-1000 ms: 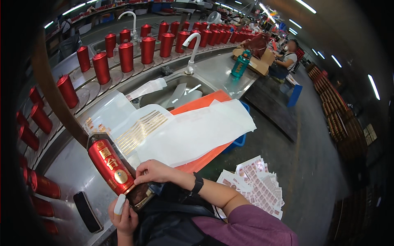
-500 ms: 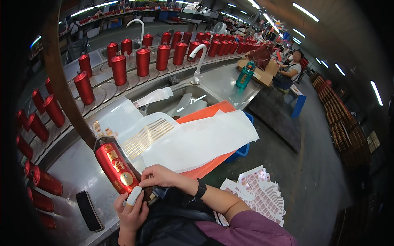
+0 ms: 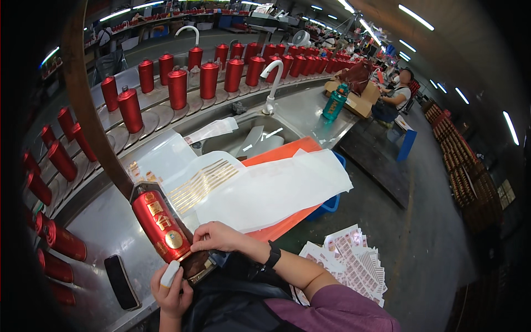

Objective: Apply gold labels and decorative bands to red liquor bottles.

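Note:
A glossy red bottle (image 3: 160, 224) with gold markings lies slanted in a dark brown cradle (image 3: 194, 268). My right hand (image 3: 215, 238) is at the bottle's lower end, with thumb and forefinger pinched together at its edge. Whatever is between them is too small to make out. A thin pale-gold strip (image 3: 185, 257) shows along that edge. Just below the bottle is my left hand (image 3: 172, 293), its fingers loosely apart. One of its fingers wears a white cover (image 3: 170, 274) with an orange rim. I see nothing held in it.
A phone (image 3: 121, 282) lies on the metal table by several red bottles (image 3: 66, 240). White backing sheets (image 3: 276, 191), some bearing gold strips (image 3: 203, 185), cover an orange board (image 3: 287, 224). Beyond are a sink (image 3: 287, 133), tap (image 3: 270, 88) and bottle-lined conveyor (image 3: 157, 119). Label sheets (image 3: 348, 260) are stacked to the right.
My left hand has drawn slightly down from the bottle's lower end, showing more of the cradle. My right hand stays pinched there. The bottles on the conveyor have shifted along it.

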The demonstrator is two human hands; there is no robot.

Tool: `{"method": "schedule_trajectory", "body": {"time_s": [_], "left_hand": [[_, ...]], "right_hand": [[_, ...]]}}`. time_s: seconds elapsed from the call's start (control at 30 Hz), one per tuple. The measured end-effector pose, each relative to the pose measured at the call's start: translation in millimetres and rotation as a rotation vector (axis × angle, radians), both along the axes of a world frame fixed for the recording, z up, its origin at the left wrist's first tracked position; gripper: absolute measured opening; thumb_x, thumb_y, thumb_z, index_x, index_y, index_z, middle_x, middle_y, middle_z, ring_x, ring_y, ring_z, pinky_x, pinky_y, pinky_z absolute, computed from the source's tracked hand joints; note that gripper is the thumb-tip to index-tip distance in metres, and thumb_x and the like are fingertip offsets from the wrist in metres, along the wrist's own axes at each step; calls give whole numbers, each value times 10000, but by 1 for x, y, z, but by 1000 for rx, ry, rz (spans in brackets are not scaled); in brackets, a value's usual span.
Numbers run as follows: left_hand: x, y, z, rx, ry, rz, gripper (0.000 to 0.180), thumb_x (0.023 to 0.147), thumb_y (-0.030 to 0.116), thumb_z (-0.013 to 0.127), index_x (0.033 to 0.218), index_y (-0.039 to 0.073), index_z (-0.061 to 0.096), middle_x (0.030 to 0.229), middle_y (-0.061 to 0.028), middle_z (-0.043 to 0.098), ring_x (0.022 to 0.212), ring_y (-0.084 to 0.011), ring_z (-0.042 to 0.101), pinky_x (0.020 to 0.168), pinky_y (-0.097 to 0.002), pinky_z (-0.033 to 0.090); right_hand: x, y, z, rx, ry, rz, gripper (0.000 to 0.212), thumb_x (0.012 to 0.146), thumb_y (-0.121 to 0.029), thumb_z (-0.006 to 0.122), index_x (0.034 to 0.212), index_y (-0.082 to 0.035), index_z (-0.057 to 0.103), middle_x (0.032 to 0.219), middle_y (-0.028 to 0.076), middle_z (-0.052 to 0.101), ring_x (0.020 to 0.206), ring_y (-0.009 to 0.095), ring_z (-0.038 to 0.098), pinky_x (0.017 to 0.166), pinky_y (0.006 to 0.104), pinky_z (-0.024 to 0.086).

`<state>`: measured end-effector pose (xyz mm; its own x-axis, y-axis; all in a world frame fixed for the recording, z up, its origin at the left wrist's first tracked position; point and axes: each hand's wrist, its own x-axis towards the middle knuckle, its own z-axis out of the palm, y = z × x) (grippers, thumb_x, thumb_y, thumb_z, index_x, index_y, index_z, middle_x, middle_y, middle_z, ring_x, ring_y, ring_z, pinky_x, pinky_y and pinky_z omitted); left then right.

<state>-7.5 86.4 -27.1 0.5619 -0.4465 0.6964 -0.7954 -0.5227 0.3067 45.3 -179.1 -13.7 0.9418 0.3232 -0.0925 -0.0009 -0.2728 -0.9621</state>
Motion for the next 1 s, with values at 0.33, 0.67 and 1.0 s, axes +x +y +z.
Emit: {"method": "schedule_trajectory", "body": {"time_s": [0.33,0.67,1.0], "left_hand": [[11,-19,7,122,-103,-50,412,768,62,688,1178,38,718,1279,-133,640,1190,-375,555,1020,-510,455],[-6,2,-11,-125,52,20,424,739,-38,623,1157,-36,698,1201,-234,660,1073,-414,625,942,-475,511],[-15,1,-17,-139,116,79,426,754,-41,620,1175,-32,689,1205,-249,658,1085,-427,628,944,-482,507]], "right_hand": [[2,1,-3,-22,-54,-5,316,845,-338,807,876,-30,745,731,64,686,685,134,609,662,295,493],[2,-1,-4,29,28,8,324,839,-348,805,853,-31,739,706,61,668,672,128,596,644,299,478],[3,-4,1,17,23,8,321,843,-343,804,833,-29,739,667,55,649,638,122,577,620,297,468]]}}
